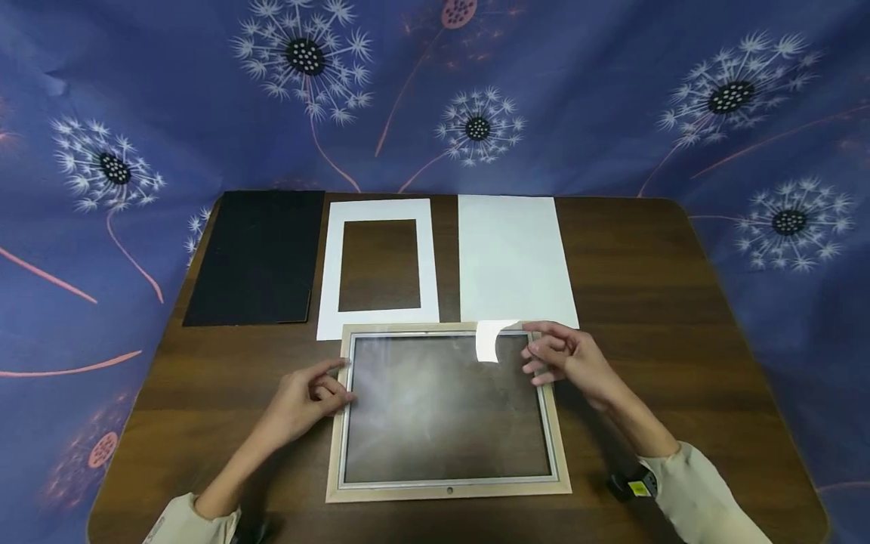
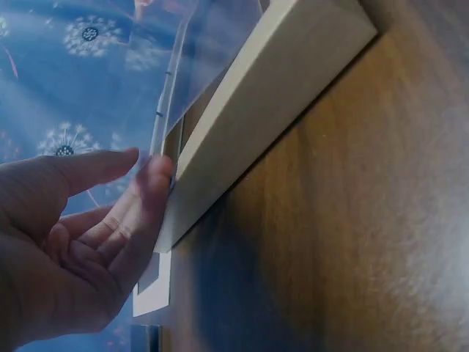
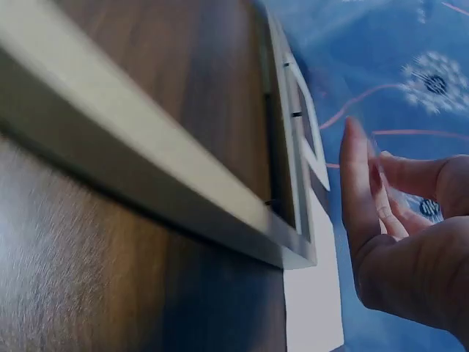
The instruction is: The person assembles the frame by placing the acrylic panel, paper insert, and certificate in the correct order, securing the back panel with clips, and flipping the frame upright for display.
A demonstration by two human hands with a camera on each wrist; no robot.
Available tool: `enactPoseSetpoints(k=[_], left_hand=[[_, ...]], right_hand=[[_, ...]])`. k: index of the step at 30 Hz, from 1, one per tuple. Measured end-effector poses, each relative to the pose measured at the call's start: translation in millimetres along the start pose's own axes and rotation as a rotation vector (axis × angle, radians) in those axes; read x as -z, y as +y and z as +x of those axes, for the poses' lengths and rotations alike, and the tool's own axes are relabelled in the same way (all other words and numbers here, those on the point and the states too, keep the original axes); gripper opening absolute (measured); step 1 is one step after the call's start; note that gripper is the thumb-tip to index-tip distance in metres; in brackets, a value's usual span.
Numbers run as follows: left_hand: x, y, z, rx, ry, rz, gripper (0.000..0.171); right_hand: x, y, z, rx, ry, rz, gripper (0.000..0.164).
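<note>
A pale wooden picture frame (image 1: pixel 450 491) lies on the table in front of me. Over its opening is a clear sheet (image 1: pixel 488 344), marked by a bright glare near the top edge. My left hand (image 1: pixel 302 400) pinches the sheet's left side between thumb and fingers, right at the frame's left bar. At the upper right corner, my right hand (image 1: pixel 574 363) pinches the other side. The right wrist view has that hand (image 3: pixel 388 220) with the see-through edge between its fingers, above the frame (image 3: pixel 183 161). Small dark tabs (image 3: pixel 297 114) show along the frame's inner edge.
Behind the frame lie a black board (image 1: pixel 254 257), a white mat with a cut-out window (image 1: pixel 377 325) and a white sheet (image 1: pixel 516 257). They rest on a brown wooden table (image 1: pixel 646 302). A blue dandelion-print cloth (image 1: pixel 584 98) hangs beyond it.
</note>
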State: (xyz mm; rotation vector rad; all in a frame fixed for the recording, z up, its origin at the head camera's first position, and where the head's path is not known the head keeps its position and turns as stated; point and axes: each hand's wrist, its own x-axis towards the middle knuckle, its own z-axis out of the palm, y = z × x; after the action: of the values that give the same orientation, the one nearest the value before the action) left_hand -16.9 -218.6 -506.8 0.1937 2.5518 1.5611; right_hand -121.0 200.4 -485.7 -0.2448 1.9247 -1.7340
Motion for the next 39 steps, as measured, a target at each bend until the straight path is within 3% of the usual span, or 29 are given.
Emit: enactPoseSetpoints(k=[4, 7, 11, 14, 17, 19, 22, 24, 27, 33, 35, 37, 39], left_hand=[[0.1, -1.1, -14.2, 0.041, -0.027, -0.002, 0.037], [-2.9, 0.6, -22.7, 0.048, -0.014, 0.091, 0.028], [-7.8, 1.9, -29.9, 0.038, 0.148, 0.279, 0.027], [-13.3, 4.7, -33.3, 0.139, 0.203, 0.431, 0.043], [-21.9, 8.5, -35.0, 0.228, 0.140, 0.479, 0.050], [-26.3, 10.3, -35.7, 0.228, 0.124, 0.479, 0.044], [-27.6, 11.3, -37.3, 0.192, 0.190, 0.471, 0.037], [-25.8, 11.6, -38.2, 0.176, 0.230, 0.472, 0.038], [-21.5, 12.6, -37.5, 0.204, 0.226, 0.482, 0.045], [-8.5, 17.3, -35.4, 0.372, 0.174, 0.422, 0.043], [-5.3, 18.0, -37.1, 0.399, 0.154, 0.387, 0.039], [-2.8, 18.5, -39.6, 0.403, 0.100, 0.223, 0.038], [-1.1, 18.5, -43.7, 0.373, 0.035, -0.059, 0.039]], right_hand=[[-2, 1, -4, -0.013, 0.017, -0.004, 0.050], [-3, 7, -9, -0.039, 0.026, -0.023, 0.049], [-3, 18, -15, -0.072, 0.001, 0.049, 0.050], [5, 17, -23, -0.081, -0.017, 0.148, 0.050], [31, 8, -36, -0.018, -0.035, 0.369, 0.040], [56, 2, -48, 0.061, -0.064, 0.587, 0.038], [92, 0, -66, 0.178, -0.168, 0.913, 0.048], [108, 2, -79, 0.212, -0.204, 1.045, 0.052], [122, 6, -95, 0.219, -0.198, 1.168, 0.053], [133, 14, -111, 0.173, -0.151, 1.296, 0.049], [135, 17, -113, 0.160, -0.145, 1.313, 0.048], [136, 19, -116, 0.159, -0.142, 1.319, 0.048], [136, 21, -119, 0.164, -0.144, 1.321, 0.048]])
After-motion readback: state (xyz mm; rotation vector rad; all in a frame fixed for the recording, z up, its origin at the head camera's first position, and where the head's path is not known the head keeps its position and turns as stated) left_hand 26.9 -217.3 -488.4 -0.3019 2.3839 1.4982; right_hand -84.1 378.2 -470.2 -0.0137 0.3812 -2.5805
